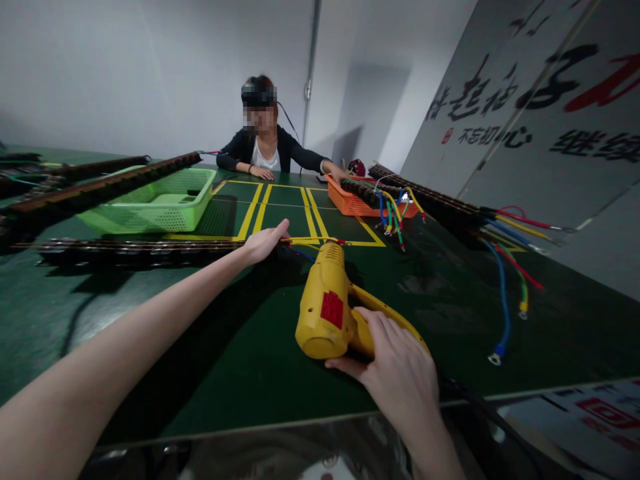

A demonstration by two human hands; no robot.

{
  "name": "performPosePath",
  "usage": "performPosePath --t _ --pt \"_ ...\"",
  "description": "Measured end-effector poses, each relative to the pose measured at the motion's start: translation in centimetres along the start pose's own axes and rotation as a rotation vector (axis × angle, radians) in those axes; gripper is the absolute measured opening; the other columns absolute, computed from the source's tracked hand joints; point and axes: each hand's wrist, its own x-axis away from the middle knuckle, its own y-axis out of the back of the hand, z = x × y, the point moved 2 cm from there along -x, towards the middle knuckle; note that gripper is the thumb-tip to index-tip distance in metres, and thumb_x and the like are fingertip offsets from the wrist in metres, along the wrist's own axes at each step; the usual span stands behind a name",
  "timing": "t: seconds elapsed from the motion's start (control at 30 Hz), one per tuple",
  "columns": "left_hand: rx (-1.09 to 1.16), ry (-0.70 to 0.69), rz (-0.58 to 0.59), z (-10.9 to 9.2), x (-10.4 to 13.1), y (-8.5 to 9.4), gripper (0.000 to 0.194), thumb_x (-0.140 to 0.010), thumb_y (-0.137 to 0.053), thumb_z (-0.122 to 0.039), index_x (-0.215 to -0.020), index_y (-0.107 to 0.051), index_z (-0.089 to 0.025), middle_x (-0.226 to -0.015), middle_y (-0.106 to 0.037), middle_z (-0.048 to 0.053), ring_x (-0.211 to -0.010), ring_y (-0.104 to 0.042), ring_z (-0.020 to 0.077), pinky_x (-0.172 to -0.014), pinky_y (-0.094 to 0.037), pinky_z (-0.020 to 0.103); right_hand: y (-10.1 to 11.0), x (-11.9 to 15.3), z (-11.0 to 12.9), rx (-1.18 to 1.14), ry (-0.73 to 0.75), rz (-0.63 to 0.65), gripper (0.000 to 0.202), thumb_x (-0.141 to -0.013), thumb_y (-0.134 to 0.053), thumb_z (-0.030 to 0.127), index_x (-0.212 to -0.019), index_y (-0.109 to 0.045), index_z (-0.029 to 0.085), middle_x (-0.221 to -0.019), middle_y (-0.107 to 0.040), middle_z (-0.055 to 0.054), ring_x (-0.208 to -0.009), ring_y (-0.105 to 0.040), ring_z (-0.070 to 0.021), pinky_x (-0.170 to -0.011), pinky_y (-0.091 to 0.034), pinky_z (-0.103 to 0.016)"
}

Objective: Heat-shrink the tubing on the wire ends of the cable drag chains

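Observation:
A yellow heat gun [325,300] with a red label is gripped by its handle in my right hand [400,357]. Its nozzle points away from me, close to the ends of yellow and blue wires [311,240]. My left hand [267,243] is closed around those wires where they leave a black cable chain [145,252]. One wire tip is red, just beyond the nozzle. The chain lies across the green table [240,373] to the left. My left fingers are partly hidden behind the thumb.
A light green basket [187,217] stands left, with more cable chains [107,180] over it. An orange basket [345,200] is at the far right, touched by a co-worker's hand [336,171]. Cable chains with coloured, lugged wires [505,287] jut out at right. A black cord [480,400] trails near the edge.

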Motion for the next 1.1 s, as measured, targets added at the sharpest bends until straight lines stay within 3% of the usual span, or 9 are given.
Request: performPosePath --t 0.27,0.43,0.53,0.77,0.97,1.1 --pt "-0.032 0.033 -0.007 0.5 -0.5 -0.4 0.086 -0.084 -0.001 -0.072 -0.102 -0.071 -0.024 -0.111 -0.068 0.004 -0.102 -0.059 0.0294 -0.093 -0.041 0.039 -0.5 -0.1 4.2 -0.063 -0.03 -0.026 0.084 -0.075 -0.033 0.083 -0.111 -0.057 0.012 -0.091 -0.066 -0.009 -0.08 -0.062 -0.0236 -0.07 -0.042 -0.035" --pt "-0.016 0.012 0.023 0.7 -0.7 -0.2 0.088 -0.083 0.0 -0.072 -0.098 -0.072 -0.024 -0.108 -0.07 0.005 -0.102 -0.06 0.0296 -0.093 -0.041 0.039 -0.6 -1.0 7.3 -0.149 -0.001 0.018 0.087 -0.059 -0.059 0.081 -0.111 -0.057 0.011 -0.09 -0.066 -0.007 -0.079 -0.062 -0.0231 -0.069 -0.046 -0.036" --pt "-0.008 0.001 0.059 0.7 -0.6 0.0 0.09 -0.082 0.001 -0.073 -0.097 -0.072 -0.023 -0.106 -0.07 0.005 -0.103 -0.06 0.0292 -0.095 -0.041 0.038 -0.6 -1.3 8.1 -0.154 0.008 0.029 0.09 -0.052 -0.068 0.077 -0.111 -0.058 0.01 -0.091 -0.066 -0.006 -0.079 -0.062 -0.0235 -0.068 -0.047 -0.037" --pt "-0.018 0.011 0.027 0.5 -0.4 0.0 0.089 -0.083 0.0 -0.072 -0.1 -0.072 -0.023 -0.108 -0.07 0.006 -0.104 -0.059 0.0294 -0.093 -0.042 0.038 -0.9 -1.1 6.7 -0.228 -0.008 0.058 0.088 -0.053 -0.069 0.075 -0.114 -0.056 0.013 -0.095 -0.066 -0.005 -0.084 -0.062 -0.0231 -0.072 -0.045 -0.036" --pt "-0.042 0.014 -0.003 0.5 -0.2 -0.1 0.086 -0.084 -0.002 -0.071 -0.103 -0.071 -0.023 -0.11 -0.069 0.005 -0.099 -0.06 0.029 -0.091 -0.043 0.039 -0.9 -0.6 4.4 -0.196 -0.003 0.064 0.082 -0.067 -0.053 0.08 -0.115 -0.056 0.014 -0.099 -0.066 -0.007 -0.088 -0.061 -0.0228 -0.074 -0.042 -0.036" --pt "-0.047 -0.015 -0.004 0.6 -0.2 -0.1 0.086 -0.085 -0.002 -0.07 -0.102 -0.071 -0.024 -0.109 -0.069 0.005 -0.1 -0.06 0.0287 -0.092 -0.042 0.038 -0.5 -0.2 2.3 -0.126 -0.034 0.047 0.085 -0.069 -0.042 0.084 -0.113 -0.057 0.012 -0.097 -0.067 -0.008 -0.087 -0.063 -0.0233 -0.073 -0.042 -0.036"
